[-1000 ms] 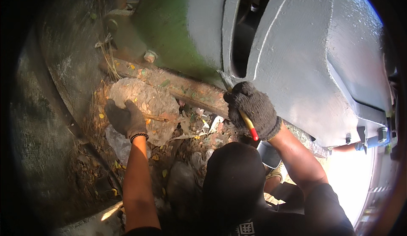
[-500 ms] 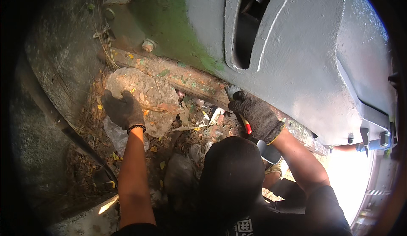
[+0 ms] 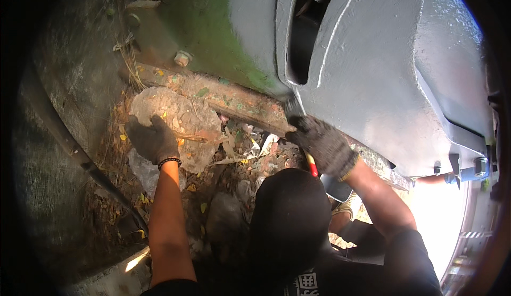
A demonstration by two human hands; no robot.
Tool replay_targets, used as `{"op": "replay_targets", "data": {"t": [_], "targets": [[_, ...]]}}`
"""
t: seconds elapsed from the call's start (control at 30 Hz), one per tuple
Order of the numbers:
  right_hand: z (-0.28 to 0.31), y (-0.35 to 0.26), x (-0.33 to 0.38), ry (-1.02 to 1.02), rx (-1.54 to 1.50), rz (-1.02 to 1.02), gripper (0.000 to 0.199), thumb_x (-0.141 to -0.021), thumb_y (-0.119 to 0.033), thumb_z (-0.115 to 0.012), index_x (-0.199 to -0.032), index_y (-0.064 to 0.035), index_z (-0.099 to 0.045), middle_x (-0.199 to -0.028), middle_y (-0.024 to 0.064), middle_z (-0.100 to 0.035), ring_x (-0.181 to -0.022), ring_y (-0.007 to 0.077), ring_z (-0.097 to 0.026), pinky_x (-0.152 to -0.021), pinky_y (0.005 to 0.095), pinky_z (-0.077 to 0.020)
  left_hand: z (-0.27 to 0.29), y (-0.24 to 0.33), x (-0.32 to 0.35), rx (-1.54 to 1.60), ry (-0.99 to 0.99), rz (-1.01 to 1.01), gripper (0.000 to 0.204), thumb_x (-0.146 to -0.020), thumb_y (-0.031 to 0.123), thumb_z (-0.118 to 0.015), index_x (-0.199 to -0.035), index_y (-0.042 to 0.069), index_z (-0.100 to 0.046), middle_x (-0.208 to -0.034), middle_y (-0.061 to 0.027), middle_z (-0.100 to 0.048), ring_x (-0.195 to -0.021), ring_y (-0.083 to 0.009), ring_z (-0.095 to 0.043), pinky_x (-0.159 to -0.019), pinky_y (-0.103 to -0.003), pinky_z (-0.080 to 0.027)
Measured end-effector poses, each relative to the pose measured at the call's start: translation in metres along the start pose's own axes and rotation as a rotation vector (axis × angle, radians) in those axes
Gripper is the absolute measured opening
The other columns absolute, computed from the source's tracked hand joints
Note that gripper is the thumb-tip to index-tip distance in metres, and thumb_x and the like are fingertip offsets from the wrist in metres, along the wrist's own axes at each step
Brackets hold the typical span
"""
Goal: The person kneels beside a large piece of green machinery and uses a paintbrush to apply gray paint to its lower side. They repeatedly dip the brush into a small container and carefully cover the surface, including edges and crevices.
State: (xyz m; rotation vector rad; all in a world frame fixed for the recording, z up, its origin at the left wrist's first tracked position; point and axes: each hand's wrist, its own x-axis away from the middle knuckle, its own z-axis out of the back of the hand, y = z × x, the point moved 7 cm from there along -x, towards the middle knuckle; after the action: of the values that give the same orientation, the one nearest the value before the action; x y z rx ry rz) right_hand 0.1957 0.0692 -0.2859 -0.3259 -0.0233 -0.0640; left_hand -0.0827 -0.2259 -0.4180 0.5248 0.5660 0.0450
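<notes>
My left hand (image 3: pixel 153 139), in a dark glove, rests flat on a pale, broken slab of stone (image 3: pixel 181 117) lying among rubble. My right hand (image 3: pixel 322 144), in a grey knit glove, is closed around a tool with a red handle (image 3: pixel 312 165). Its dark tip (image 3: pixel 291 107) meets the lower edge of a big grey metal housing (image 3: pixel 383 67). A rusty, dirt-caked ledge (image 3: pixel 234 101) runs between the two hands.
A green-stained metal wall (image 3: pixel 213 19) with a rusty bolt (image 3: pixel 182 58) rises behind the slab. Dry leaves, litter and stones (image 3: pixel 239 152) cover the ground. A dark cable or pipe (image 3: pixel 80 157) curves at the left. Another person's arm (image 3: pixel 436 178) shows at the far right.
My right hand has shifted slightly lower along the ledge with the tool still in it. My left hand stays on the slab. The view has tilted a little.
</notes>
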Motion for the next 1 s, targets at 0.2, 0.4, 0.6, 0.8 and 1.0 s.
{"op": "replay_targets", "data": {"t": [0.2, 0.4, 0.6, 0.8, 1.0], "targets": [[0.021, 0.006, 0.118, 0.223, -0.104, -0.155, 0.037, -0.088, -0.015, -0.078, -0.124, -0.0062, -0.074, -0.124, 0.022, -0.067, -0.111, 0.0417, -0.066, -0.095, 0.049, -0.0552, -0.022, -0.013, -0.003, -0.113, -0.05, -0.01, 0.066, -0.098, 0.037, -0.066, -0.147, -0.004, -0.049, -0.143, -0.0261, -0.058, -0.132, -0.0429, -0.059, -0.109, -0.049, -0.051], [0.007, 0.052, 0.237, 0.355, -0.03, -0.381, 0.047, -0.079, -0.018, -0.077, -0.121, 0.0017, -0.072, -0.114, 0.0174, -0.071, -0.1, 0.0333, -0.066, -0.084, 0.0433, -0.0565, -0.052, -0.052, -0.01, -0.423, 0.173, -0.359, 0.066, -0.105, 0.047, -0.056, -0.148, -0.002, -0.049, -0.144, -0.026, -0.057, -0.134, -0.0422, -0.057, -0.11, -0.051, -0.049], [-0.054, 0.105, 0.29, 0.518, -0.584, -0.849, 0.03, -0.101, -0.02, -0.071, -0.124, -0.0025, -0.073, -0.112, 0.0086, -0.074, -0.094, 0.0173, -0.07, -0.083, 0.0324, -0.0571, -0.032, -0.012, -0.006, -0.14, -0.043, -0.1, 0.07, -0.102, 0.05, -0.053, -0.15, -0.001, -0.051, -0.148, -0.0268, -0.056, -0.136, -0.0422, -0.056, -0.112, -0.053, -0.047], [-0.105, 0.136, 0.276, 0.456, -0.709, -0.754, 0.03, -0.099, -0.014, -0.072, -0.127, -0.0039, -0.074, -0.116, 0.007, -0.077, -0.1, 0.0136, -0.07, -0.09, 0.0312, -0.0572, -0.01, -0.004, -0.006, -0.04, -0.05, 0.01, 0.069, -0.1, 0.047, -0.055, -0.151, 0.0, -0.052, -0.146, -0.0282, -0.057, -0.13, -0.0443, -0.06, -0.107, -0.055, -0.052], [-0.094, 0.124, 0.265, 0.502, -0.775, -0.778, 0.029, -0.094, -0.013, -0.072, -0.121, -0.0031, -0.077, -0.121, 0.0128, -0.077, -0.108, 0.0233, -0.074, -0.097, 0.0357, -0.0581, 0.01, 0.012, -0.002, -0.029, -0.055, 0.041, 0.07, -0.102, 0.045, -0.052, -0.154, -0.002, -0.045, -0.149, -0.0292, -0.052, -0.133, -0.0457, -0.057, -0.109, -0.056, -0.05]]}}
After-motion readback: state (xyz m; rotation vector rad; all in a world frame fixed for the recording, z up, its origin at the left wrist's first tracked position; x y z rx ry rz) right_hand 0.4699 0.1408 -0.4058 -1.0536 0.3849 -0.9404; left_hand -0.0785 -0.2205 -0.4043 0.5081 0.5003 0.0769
